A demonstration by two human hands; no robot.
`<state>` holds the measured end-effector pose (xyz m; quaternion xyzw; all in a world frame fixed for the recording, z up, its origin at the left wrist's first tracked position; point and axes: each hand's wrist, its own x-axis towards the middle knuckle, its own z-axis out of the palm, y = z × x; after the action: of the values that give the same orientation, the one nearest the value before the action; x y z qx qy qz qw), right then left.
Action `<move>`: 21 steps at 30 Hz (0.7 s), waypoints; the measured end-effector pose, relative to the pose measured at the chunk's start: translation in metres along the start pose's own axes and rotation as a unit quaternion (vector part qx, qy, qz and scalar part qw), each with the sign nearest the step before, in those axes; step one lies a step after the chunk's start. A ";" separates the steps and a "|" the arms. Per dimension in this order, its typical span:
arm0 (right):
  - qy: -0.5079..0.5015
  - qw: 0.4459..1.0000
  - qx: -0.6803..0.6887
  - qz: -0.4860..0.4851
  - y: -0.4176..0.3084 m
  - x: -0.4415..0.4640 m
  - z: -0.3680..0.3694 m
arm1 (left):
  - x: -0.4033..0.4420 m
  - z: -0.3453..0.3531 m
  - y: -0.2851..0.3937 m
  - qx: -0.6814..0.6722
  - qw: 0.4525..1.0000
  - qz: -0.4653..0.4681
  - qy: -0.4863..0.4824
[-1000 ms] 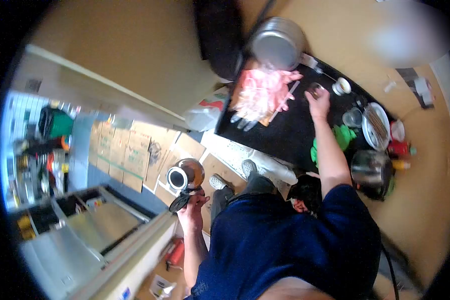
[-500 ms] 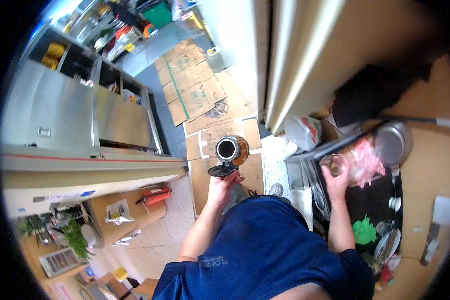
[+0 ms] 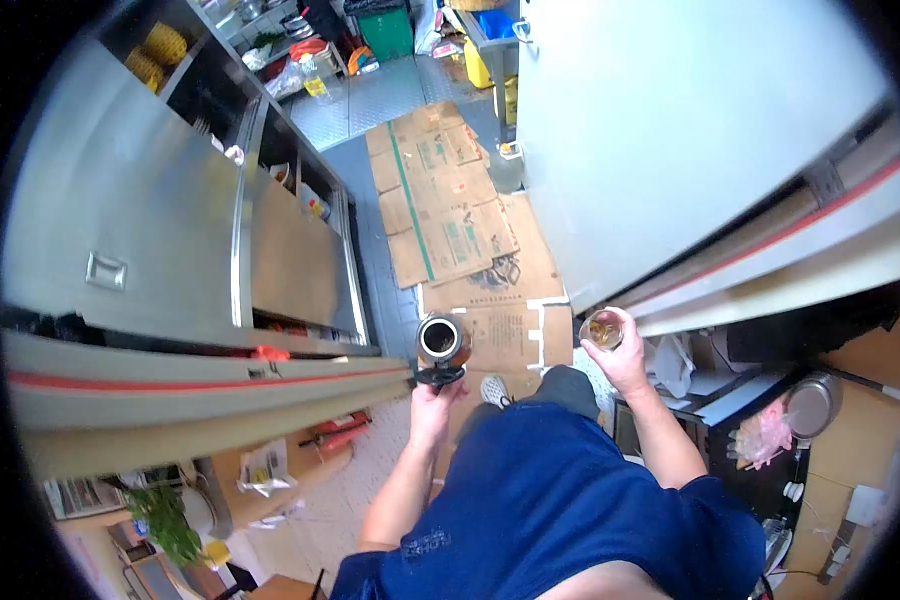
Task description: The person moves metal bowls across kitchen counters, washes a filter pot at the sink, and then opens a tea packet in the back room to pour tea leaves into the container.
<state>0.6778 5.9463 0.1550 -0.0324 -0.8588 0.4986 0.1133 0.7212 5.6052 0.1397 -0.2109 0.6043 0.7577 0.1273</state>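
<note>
My left hand (image 3: 433, 410) is closed round the handle of a coffee pot (image 3: 459, 346). The pot has a brown, shiny body and a pale-rimmed round mouth. Its black lid (image 3: 438, 376) is flipped back toward me, and the inside looks dark. In my right hand (image 3: 626, 362) is a small clear drinking glass (image 3: 600, 333), gripped round its side with the fingers. Something yellowish-brown shows in the glass; whether it is liquid I cannot tell. The two vessels are held apart, in front of my body.
Flattened cardboard (image 3: 440, 200) covers the floor ahead. A doorway frames me, with a pale door (image 3: 670, 130) at the right and steel cabinets (image 3: 150, 200) at the left. Behind on the right, a pink plastic bag (image 3: 765, 435) lies beside a round metal lid (image 3: 813, 404).
I have moved forward into the doorway. My right hand has brought the glass away from the counter with the pink bag; my left hand still holds the coffee pot.
</note>
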 end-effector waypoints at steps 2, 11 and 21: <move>-0.022 1.000 0.000 0.008 -0.012 0.030 0.028 | 0.024 -0.020 0.014 -0.016 1.000 0.006 0.018; -0.134 0.990 -0.005 -0.048 -0.027 0.201 0.165 | 0.166 -0.064 0.083 -0.132 0.982 0.040 0.126; -0.200 0.964 0.031 -0.174 -0.043 0.495 0.340 | 0.372 -0.094 0.215 -0.198 0.954 0.069 0.216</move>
<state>0.1216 5.7198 0.1107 0.2211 -0.8407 0.4937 0.0254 0.3143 5.4399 0.1316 -0.3481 0.4687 0.8053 -0.1031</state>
